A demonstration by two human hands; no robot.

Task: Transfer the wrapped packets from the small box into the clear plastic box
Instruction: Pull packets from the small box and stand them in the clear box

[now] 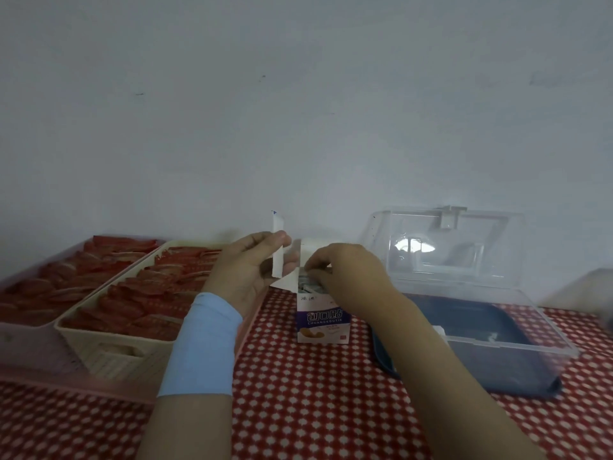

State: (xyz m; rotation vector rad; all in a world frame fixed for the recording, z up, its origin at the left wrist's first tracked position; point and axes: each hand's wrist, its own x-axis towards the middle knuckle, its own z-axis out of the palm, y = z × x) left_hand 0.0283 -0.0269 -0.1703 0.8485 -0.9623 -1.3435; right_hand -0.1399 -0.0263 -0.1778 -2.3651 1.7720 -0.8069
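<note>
The small white-and-purple cardboard box [323,318] stands upright on the red-and-white dotted tabletop [298,393], top flaps open, wrapped packets [306,282] showing in its mouth. The right hand [348,273] dips in, fingers [313,265] closing on the packets; how firmly, I cannot tell. The left hand [247,273], left of the box, pinches a white flap [278,247] back. Best to lift straight up, keeping that flap clear, then swing to the clear plastic box with blue base [481,330], open just right of the small box.
</note>
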